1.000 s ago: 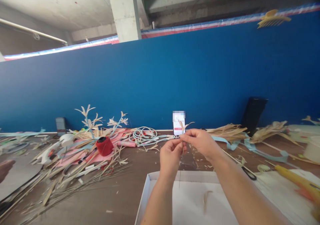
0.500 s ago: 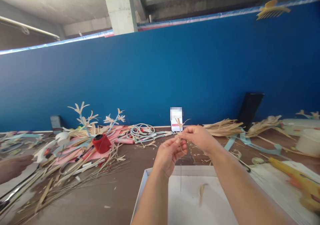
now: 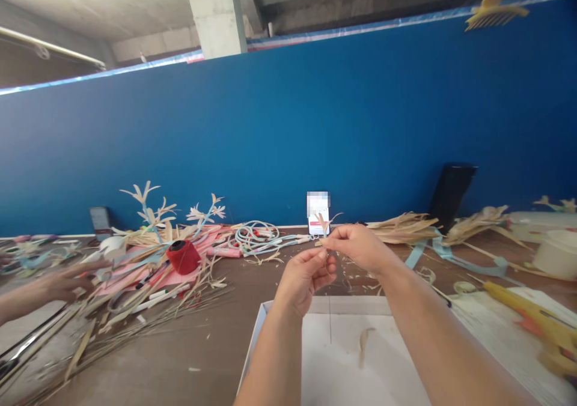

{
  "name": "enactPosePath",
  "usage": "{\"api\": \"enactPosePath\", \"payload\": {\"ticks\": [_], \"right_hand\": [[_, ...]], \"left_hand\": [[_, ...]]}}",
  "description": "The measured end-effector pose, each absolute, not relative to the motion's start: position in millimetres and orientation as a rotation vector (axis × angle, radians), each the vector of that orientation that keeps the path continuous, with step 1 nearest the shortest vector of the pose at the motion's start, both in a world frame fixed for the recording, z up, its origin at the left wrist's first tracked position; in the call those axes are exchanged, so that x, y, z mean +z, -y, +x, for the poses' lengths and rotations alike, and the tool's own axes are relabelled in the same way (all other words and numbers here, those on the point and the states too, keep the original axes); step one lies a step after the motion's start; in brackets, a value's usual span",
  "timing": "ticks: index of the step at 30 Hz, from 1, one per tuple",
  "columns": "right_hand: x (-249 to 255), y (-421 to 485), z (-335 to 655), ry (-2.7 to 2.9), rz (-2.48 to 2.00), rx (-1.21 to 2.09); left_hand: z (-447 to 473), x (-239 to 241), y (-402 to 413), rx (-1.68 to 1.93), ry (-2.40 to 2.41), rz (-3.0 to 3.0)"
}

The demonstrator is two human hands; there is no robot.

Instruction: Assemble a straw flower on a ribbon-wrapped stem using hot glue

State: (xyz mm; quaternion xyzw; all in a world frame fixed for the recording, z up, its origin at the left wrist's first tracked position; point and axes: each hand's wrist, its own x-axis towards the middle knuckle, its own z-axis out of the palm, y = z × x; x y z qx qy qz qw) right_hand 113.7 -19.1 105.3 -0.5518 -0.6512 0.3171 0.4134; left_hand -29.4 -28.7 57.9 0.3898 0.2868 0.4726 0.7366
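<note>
My left hand and my right hand meet in front of me above a shallow white box. Both pinch a small straw flower on a thin wire stem that hangs down over the box. The right fingers grip just under the petals, and the left fingers close on the stem a little lower. A loose straw sliver lies inside the box.
Straw strips, paper flowers, a red thread spool and coiled cord litter the brown table at left. A phone leans on the blue wall. A yellow glue gun lies right. Another person's hand reaches in at left.
My hands have stayed together on the flower, drifting slightly up the frame. The other person's hand at the left has reached farther in over the straw pile.
</note>
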Motion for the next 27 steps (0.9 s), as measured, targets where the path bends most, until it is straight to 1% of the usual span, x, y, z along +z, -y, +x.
{"api": "enactPosePath", "payload": {"ticks": [6,15,27], "right_hand": [[104.6,19.7,112.2,1.660,-1.375,0.783],[109.1,22.9,108.1,1.702,-1.377,0.715],[110.0,24.8,107.1,1.774,-1.386,0.636]], "left_hand": [[-30.1,54.6,28.1,1.060,-0.655,0.862],[-26.7,54.1,26.4,1.189,-0.689,0.871],[-28.0,54.1,27.5,1.195,-0.655,0.896]]}}
